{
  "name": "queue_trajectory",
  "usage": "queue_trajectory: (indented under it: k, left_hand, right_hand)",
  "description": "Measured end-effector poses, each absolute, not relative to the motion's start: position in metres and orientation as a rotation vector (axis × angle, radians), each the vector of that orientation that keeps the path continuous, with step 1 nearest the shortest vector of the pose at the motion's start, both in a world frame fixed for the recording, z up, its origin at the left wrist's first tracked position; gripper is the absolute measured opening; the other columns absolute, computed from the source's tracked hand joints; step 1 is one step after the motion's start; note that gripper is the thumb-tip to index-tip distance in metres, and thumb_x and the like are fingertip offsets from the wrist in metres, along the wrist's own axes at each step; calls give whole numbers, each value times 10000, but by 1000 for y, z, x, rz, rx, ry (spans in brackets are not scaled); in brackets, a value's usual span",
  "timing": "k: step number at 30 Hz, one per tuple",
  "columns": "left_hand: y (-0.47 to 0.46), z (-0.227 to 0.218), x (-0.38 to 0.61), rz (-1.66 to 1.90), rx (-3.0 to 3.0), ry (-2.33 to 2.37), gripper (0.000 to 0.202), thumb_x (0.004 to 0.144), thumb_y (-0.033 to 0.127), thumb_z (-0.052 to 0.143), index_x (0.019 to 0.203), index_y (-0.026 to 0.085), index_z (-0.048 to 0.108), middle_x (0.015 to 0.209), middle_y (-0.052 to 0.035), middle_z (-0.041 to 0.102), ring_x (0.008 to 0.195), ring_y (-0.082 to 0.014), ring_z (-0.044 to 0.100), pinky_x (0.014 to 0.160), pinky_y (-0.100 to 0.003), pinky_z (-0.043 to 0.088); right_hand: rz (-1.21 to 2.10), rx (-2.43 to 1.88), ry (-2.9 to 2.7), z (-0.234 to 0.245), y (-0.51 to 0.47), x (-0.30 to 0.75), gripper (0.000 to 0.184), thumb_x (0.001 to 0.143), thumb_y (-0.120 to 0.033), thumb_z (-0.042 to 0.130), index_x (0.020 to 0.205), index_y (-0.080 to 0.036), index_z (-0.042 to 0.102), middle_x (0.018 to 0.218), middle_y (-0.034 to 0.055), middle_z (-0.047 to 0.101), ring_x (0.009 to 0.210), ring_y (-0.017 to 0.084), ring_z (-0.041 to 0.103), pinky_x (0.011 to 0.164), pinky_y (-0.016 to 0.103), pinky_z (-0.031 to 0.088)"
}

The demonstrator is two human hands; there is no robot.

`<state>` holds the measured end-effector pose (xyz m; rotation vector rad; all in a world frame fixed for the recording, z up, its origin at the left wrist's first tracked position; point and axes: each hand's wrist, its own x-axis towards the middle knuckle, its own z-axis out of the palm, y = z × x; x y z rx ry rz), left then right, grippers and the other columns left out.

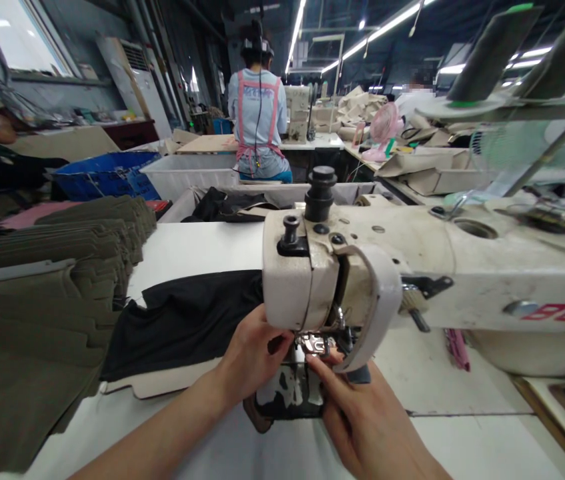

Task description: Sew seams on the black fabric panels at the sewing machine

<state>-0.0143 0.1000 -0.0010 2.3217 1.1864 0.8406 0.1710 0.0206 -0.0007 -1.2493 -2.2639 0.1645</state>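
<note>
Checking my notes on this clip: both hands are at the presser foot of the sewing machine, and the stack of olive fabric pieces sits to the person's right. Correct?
Not quite. In the head view both hands, left hand and right hand, are at the presser foot of the sewing machine, but the olive fabric stack sits to the person's left.

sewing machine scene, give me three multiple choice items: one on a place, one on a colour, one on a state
1. Where is the stack of olive fabric pieces?
A. left of the sewing machine
B. on top of it
C. right of it

2. What colour is the cloth behind the left hand?
A. pink
B. black
C. white

3. What are both hands doing?
A. resting apart on the table
B. working at the presser foot
C. lifting the bin

Answers: 1 A, the stack fills the left edge. 2 B, dark cloth lies flat there. 3 B, left hand and right hand meet under the machine head.
</note>
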Motion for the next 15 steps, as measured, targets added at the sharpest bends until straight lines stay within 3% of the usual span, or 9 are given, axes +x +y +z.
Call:
queue_trajectory:
  k: [3, 9, 15]
  left_hand:
    - [100, -5, -17, 829, 2344, 1160, 190, 837, 176, 508, 811, 172, 697, 871, -71, 672, 852, -212, 623, 784, -316, 484]
    - [98, -2, -17, 825, 2352, 1143, 201, 847, 174, 501, 805, 176, 697, 888, -73, 665, 887, -214, 608, 807, -321, 467]
    - [97, 2, -21, 840, 2342, 1077, 150, 788, 117, 547, 768, 157, 690, 842, -70, 660, 837, -202, 605, 733, -278, 472]
  right_hand:
    - [150, -1236, -2245, 0, 21, 171, 470, 761, -63, 407, 1211, -111, 535, 1142, 160, 547, 1040, 293, 498, 841, 459, 478]
    - [73, -1237, -2293, -6, 18, 170, 492, 749, -48, 402, 1222, -96, 528, 1117, 169, 569, 1064, 330, 493, 856, 502, 477]
    - [-54, -1243, -2385, -10, 20, 170, 490, 738, -46, 408, 1209, -77, 542, 1096, 168, 599, 1048, 332, 520, 856, 490, 495]
